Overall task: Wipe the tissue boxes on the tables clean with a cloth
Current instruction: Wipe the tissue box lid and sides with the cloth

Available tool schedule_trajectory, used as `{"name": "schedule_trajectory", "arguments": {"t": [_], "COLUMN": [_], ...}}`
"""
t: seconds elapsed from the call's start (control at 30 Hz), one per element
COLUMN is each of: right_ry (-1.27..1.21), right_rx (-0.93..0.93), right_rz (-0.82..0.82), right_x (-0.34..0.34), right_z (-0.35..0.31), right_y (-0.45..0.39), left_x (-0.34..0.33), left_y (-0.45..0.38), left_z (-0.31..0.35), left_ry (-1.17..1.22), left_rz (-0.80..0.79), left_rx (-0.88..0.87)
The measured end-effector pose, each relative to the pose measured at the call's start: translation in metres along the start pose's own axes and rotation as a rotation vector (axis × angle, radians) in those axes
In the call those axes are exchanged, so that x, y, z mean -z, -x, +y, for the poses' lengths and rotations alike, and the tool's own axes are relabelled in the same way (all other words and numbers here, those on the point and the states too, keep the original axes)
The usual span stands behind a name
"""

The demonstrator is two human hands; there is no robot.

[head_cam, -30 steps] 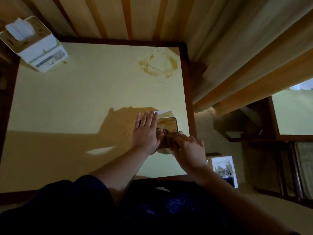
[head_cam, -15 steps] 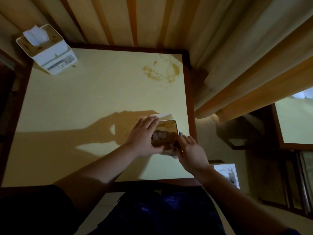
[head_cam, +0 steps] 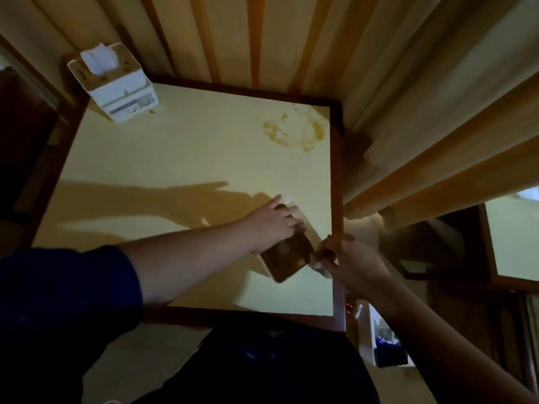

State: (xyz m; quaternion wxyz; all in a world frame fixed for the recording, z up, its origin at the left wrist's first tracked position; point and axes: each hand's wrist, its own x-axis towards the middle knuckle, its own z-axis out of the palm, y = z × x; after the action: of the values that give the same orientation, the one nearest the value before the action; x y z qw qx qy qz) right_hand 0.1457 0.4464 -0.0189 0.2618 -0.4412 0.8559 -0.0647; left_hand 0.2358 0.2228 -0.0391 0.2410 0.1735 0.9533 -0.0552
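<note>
A tissue box [head_cam: 287, 258] with a brown top lies near the right edge of the yellow table [head_cam: 175, 170], turned at an angle. My left hand [head_cam: 272, 221] reaches across and holds its far end, fingers over the top. My right hand [head_cam: 350, 258] grips a crumpled cloth [head_cam: 319, 265] against the box's right corner, at the table's edge. A second tissue box [head_cam: 116, 86], white with a tissue sticking out, stands at the table's far left corner.
A brown stain [head_cam: 294, 132] marks the table's far right area. Wooden slats rise behind the table. Another yellow table [head_cam: 513, 243] is at the right. A white container [head_cam: 385, 345] sits on the floor by the near right corner.
The near box has turned at an angle and its brown top now faces me more. My right hand with the cloth has shifted to the box's right corner. The view moved left and back.
</note>
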Motion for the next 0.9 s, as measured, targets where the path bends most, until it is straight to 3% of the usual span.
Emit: {"name": "schedule_trajectory", "arguments": {"t": [0.07, 0.13, 0.33, 0.4, 0.57, 0.73, 0.9], "right_ry": [0.016, 0.012, -0.132, -0.134, -0.027, 0.136, 0.133], "right_rx": [0.038, 0.061, 0.034, 0.02, 0.049, 0.058, 0.037], "right_rz": [-0.041, -0.06, 0.033, 0.108, 0.322, 0.313, 0.297], "right_x": [-0.004, -0.01, -0.028, -0.039, -0.052, -0.062, -0.065], "right_z": [-0.007, -0.014, -0.023, -0.022, -0.028, -0.026, -0.026], "right_y": [-0.01, -0.021, -0.037, -0.034, -0.021, -0.009, 0.003], "left_x": [0.006, 0.009, -0.013, -0.028, -0.06, -0.071, -0.081], "left_y": [-0.002, -0.002, 0.016, 0.014, 0.004, -0.016, -0.026], "left_z": [-0.004, -0.007, -0.013, -0.001, 0.036, 0.062, 0.068], "left_ry": [-0.118, -0.065, 0.735, 0.879, 0.864, 0.829, 0.698], "left_rz": [-0.015, -0.058, -0.119, 0.005, 0.48, 0.602, 0.71], "left_rx": [-0.082, -0.041, 0.302, 0.391, 0.595, 0.665, 0.767]}}
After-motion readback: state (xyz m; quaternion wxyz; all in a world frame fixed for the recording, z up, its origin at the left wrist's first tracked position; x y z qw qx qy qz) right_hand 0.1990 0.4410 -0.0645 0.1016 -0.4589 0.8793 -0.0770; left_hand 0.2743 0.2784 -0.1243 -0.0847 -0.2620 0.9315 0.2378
